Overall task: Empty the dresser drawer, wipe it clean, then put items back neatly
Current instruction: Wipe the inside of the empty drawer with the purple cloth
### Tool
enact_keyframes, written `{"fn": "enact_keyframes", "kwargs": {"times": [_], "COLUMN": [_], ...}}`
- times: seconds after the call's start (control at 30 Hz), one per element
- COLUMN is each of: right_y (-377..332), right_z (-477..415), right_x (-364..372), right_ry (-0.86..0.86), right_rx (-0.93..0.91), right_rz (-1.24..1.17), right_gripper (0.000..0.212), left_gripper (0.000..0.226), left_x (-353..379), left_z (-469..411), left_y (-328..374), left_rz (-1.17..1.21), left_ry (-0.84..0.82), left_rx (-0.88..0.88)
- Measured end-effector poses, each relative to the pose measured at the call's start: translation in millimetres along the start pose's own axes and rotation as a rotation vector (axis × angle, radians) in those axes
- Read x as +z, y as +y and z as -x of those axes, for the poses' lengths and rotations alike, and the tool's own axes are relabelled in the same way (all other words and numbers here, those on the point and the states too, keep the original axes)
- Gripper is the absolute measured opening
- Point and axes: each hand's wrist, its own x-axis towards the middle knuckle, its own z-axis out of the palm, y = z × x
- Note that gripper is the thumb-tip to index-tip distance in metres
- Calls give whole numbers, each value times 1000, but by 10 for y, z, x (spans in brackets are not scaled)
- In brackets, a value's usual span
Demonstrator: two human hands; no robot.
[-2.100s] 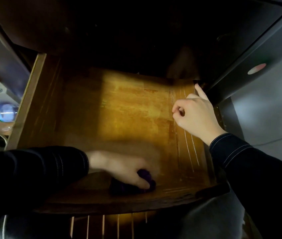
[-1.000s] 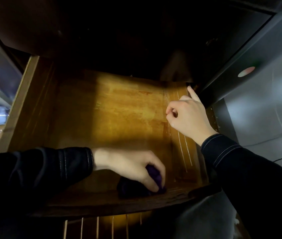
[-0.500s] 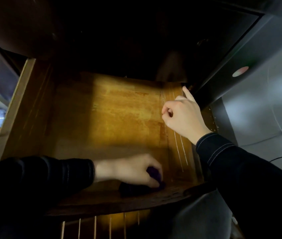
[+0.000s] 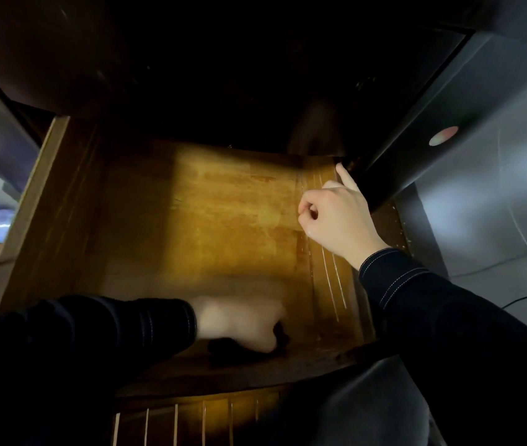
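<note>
Head view, looking down into the open drawer (image 4: 217, 214) of a dark wooden dresser (image 4: 191, 75). No items show in the lit part of the drawer, whose bare floor is brightest at the centre; its rear stays in shadow under the dresser top.

The left hand (image 4: 243, 321), blurred by motion, lies low at the front of the drawer floor, right of centre and close to the front panel. Its fingers curl over a dark cloth (image 4: 223, 347) and press it to the wood; only the cloth's edges show beneath the hand.

The right hand (image 4: 336, 220) sits against the drawer's right side wall, towards the back. Its fingers are folded into a loose fist that holds nothing visible, while the index finger stretches out to the dresser frame at the rear right corner. It appears to steady the drawer.

Step in hand, as judged: the wiping, with the emptying apparently done and the return of the items not yet begun.

The next move probably calls for carrying the cloth into the front right corner, then along the side walls and the shadowed rear, with the drawer held steady under that pressure.
</note>
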Motion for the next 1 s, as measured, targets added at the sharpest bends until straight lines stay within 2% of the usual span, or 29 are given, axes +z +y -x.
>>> {"fn": "enact_keyframes", "kwargs": {"times": [0.07,0.17,0.23,0.3,0.43,0.5,0.63,0.7,0.83,0.9,1.0], "right_y": [3,12,11,4,-7,0,24,21,7,8,19], "right_z": [7,10,2,-6,2,2,7,6,5,10,6], "right_x": [3,15,13,6,1,12,24,25,25,34,40], "right_ry": [2,5,-1,0,-1,-2,7,11,12,11,12], "right_rx": [2,4,4,5,2,-1,-4,-7,-4,-5,-5], "right_rz": [-9,-17,-11,-7,2,5,5,2,15,13,17], "right_gripper": [21,19,19,19,20,21,20,20,21,21,21], "left_gripper": [21,15,14,17,24,24,16,19,26,26,16], "left_x": [-52,-209,-238,-156,5,-69,-256,-198,-4,-40,-203], "left_z": [19,135,164,84,-85,-61,81,32,-131,-131,-26], "left_y": [-8,52,83,86,78,81,143,160,140,164,224], "left_rz": [68,372,505,466,107,148,582,539,152,172,428], "left_ry": [0,31,57,71,-17,-5,19,55,-4,10,55], "left_rx": [51,245,301,226,-12,49,268,216,-56,-19,213]}}
